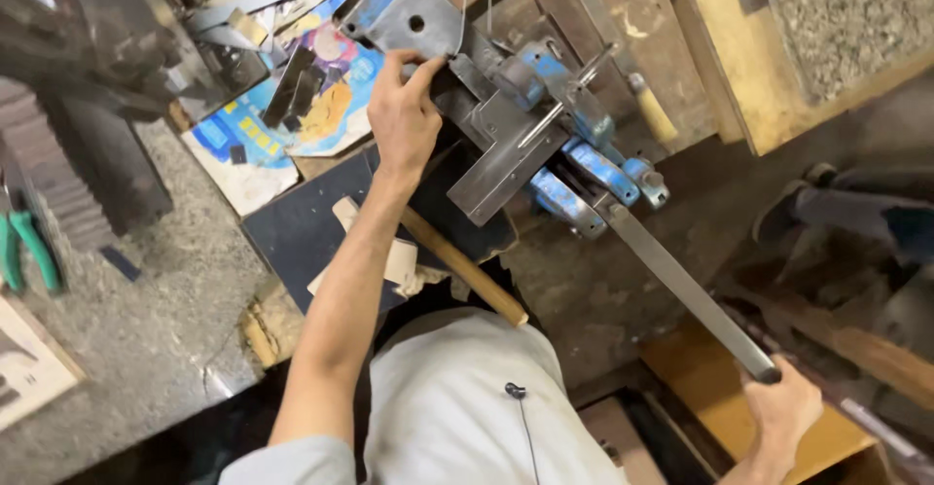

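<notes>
Head view: the left hand (404, 115) is pressing down on a grey steel plate (413, 20) at the top of a blue bending jig (574, 144), its fingers (425, 67) curled over the plate's near edge and closed on it. The right hand (778, 409) is wrapped shut around the far end of a long steel lever (681, 286), which is running down-right from the jig toward the person's hip. A bent steel angle (506, 159) is sitting against the jig's jaws, just beside the left hand.

To do this well, the left hand should probably be holding the plate flat and square against the jig while staying behind the bend line, since the fingertips are lying close to the moving steel. The pull on the lever looks best made smoothly, from its very end as it is gripped now, so the force stays steady and the piece does not creep.

A wooden handle (465, 269) is lying on a dark board (292, 227) under the left forearm, near enough to snag an elbow. Green pliers (27, 247) are resting well apart at the left on the tabletop (156, 320), and printed paper (263, 140) is lying beyond the board with metal scraps (297, 86) on it.
</notes>
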